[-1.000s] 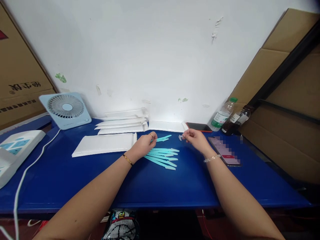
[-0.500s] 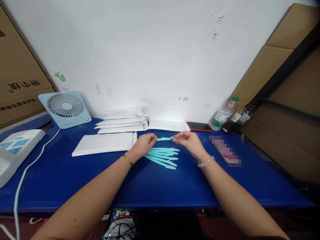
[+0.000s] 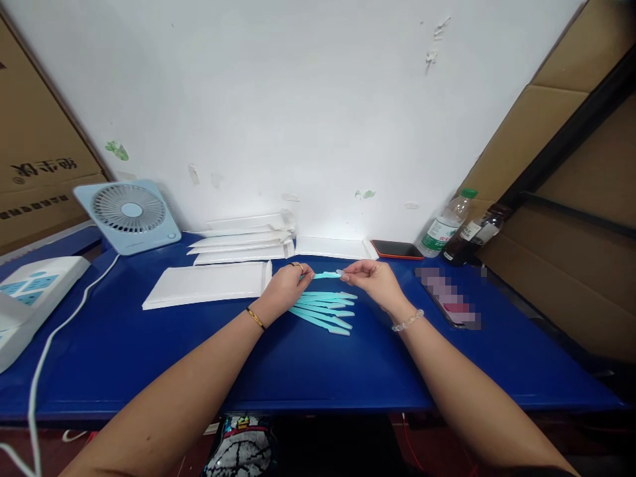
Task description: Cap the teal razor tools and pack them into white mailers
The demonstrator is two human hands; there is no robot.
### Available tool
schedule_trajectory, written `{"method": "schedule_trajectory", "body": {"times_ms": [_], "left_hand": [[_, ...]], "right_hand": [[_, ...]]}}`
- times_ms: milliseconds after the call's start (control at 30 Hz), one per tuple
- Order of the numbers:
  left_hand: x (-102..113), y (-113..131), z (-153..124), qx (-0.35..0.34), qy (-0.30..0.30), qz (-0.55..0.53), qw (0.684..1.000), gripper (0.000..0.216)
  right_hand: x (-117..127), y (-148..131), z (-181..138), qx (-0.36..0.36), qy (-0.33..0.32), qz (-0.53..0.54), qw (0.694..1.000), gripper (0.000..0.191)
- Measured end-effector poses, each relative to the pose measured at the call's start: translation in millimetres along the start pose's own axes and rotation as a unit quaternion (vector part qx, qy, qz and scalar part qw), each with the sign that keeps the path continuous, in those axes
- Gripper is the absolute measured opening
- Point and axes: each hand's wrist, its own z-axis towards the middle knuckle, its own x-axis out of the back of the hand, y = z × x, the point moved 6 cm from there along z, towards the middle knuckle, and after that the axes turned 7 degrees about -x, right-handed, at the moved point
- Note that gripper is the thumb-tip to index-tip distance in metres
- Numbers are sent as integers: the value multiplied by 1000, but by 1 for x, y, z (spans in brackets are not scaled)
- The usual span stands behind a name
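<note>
My left hand (image 3: 288,286) is closed on the handle of a turquoise eyebrow razor (image 3: 325,275), which points to the right just above the table. At its far tip, my right hand (image 3: 372,281) pinches a small clear cap (image 3: 340,272). Cap and razor tip meet; whether the cap sits over the blade is too small to tell. Below, a fan of several more turquoise eyebrow razors (image 3: 328,318) lies on the blue table, their handle ends partly hidden by my left hand.
White padded envelopes (image 3: 209,285) lie to the left, with a stack of envelopes (image 3: 243,245) behind. A blue fan (image 3: 130,218) and a power strip (image 3: 44,285) stand far left. Two phones, a clear bottle (image 3: 444,225) and a dark bottle (image 3: 472,235) are on the right.
Both hands keep almost the same position and the same hold. The view has shifted slightly; the razor and the cap show no clear movement.
</note>
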Motion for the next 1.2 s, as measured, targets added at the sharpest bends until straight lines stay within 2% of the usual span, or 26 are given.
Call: {"method": "schedule_trajectory", "body": {"times_ms": [367,800,867,933,1000,1033,1100,1200], "left_hand": [[2,-3,-1,0,7,9,1000,28],[-11,8,-1,-39,-11,33,999,28],[-13,8,-3,-38,-20,40,998,27],[-14,8,-4,-35,-32,48,998,26],[-15,8,-5,-34,-43,60,997,24],[-15,7,-4,-33,-45,66,996,23],[-13,4,-2,-23,-41,83,995,23],[-8,-6,5,6,-37,117,992,26]], "right_hand": [[1,0,0,4,9,15,1000,38],[-17,9,2,9,-69,-7,998,34],[-5,5,5,35,-46,-46,997,33],[19,0,9,75,31,-111,991,31],[45,-1,14,87,132,-211,965,27],[54,1,17,82,160,-264,948,24],[61,10,25,62,169,-340,923,21],[53,24,35,54,139,-407,901,20]]}}
